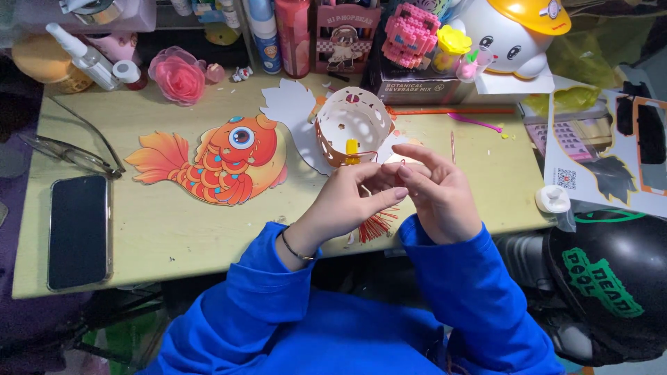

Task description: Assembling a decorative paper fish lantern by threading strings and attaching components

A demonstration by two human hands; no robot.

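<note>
Meeting fingertip to fingertip, left hand (347, 198) and right hand (434, 194) seemingly pinch red tassel (379, 226).

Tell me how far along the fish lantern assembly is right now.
Done: the white paper ring is curled into a band and stands on the desk. In hand: the left hand and right hand meet over a red tassel, apparently working on its string. Left: the orange fish cutout lies flat, apart from the ring, unattached.
</note>
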